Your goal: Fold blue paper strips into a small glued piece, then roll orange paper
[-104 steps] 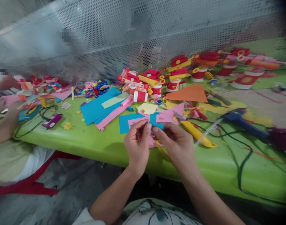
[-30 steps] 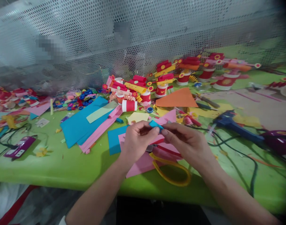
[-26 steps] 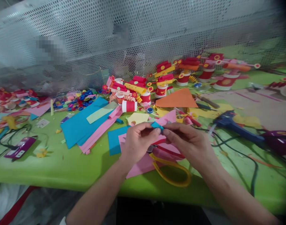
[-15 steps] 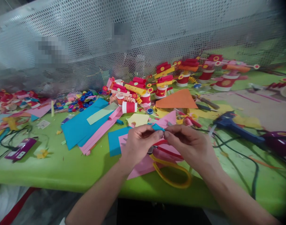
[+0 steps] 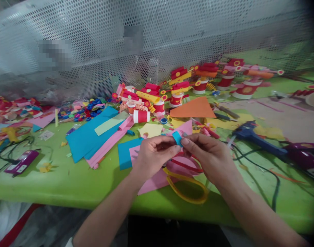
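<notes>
A small piece of blue paper (image 5: 177,137) is pinched between my two hands above the table. My left hand (image 5: 155,152) holds its left side with thumb and fingers closed. My right hand (image 5: 207,152) grips it from the right between thumb and fingertips. Beneath them lies a pair of scissors (image 5: 188,195) with red and yellow handles, blades partly hidden by my left hand. The scissors rest over a pink paper sheet (image 5: 150,185), and a blue sheet (image 5: 124,157) lies just to the left.
A blue glue gun (image 5: 265,140) with a black cable lies at right. Red paper cups (image 5: 141,116) and paper models (image 5: 177,92) stand at the back before a perforated metal screen (image 5: 157,44). Blue and pink sheets (image 5: 92,137), bottle caps (image 5: 92,106) and a purple box (image 5: 22,163) lie leftward.
The blue paper piece has been turned more upright between my fingers, so more of its face shows. Both hands stay in nearly the same place.
</notes>
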A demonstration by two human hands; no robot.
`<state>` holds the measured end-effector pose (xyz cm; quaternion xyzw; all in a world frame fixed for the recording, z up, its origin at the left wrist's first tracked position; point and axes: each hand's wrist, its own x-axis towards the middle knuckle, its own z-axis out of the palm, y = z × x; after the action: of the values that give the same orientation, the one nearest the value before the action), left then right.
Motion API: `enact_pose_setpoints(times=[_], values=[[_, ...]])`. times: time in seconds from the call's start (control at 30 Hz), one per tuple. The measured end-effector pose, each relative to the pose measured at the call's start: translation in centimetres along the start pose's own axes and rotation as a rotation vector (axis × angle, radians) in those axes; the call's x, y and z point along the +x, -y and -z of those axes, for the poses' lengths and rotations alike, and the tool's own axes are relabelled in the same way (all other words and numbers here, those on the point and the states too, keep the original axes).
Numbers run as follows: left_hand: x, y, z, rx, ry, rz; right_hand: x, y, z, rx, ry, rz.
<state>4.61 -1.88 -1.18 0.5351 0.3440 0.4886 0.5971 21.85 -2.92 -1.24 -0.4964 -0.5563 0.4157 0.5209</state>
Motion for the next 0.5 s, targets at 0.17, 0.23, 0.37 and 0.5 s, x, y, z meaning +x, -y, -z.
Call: enact_pose_setpoints(times=[0.17, 0.23, 0.37, 0.5], values=[[0.13, 0.27, -0.27, -0.027, 0.006, -0.01, -0.2, 0.16, -0.38, 0.015, -0.049, -0.013], [0.21, 0.37, -0.26, -0.025, -0.033, -0.012, -0.2, 0.06, -0.4, 0.02, -0.034, -0.01], [0.27, 0.23, -0.12, 0.025, -0.083, 0.026, -0.07, -0.23, -0.27, 0.036, 0.06, -0.03], [0.28, -0.06, 0.07, 0.053, -0.166, 0.037, 0.14, -0.17, -0.01, -0.005, 0.153, -0.048]])
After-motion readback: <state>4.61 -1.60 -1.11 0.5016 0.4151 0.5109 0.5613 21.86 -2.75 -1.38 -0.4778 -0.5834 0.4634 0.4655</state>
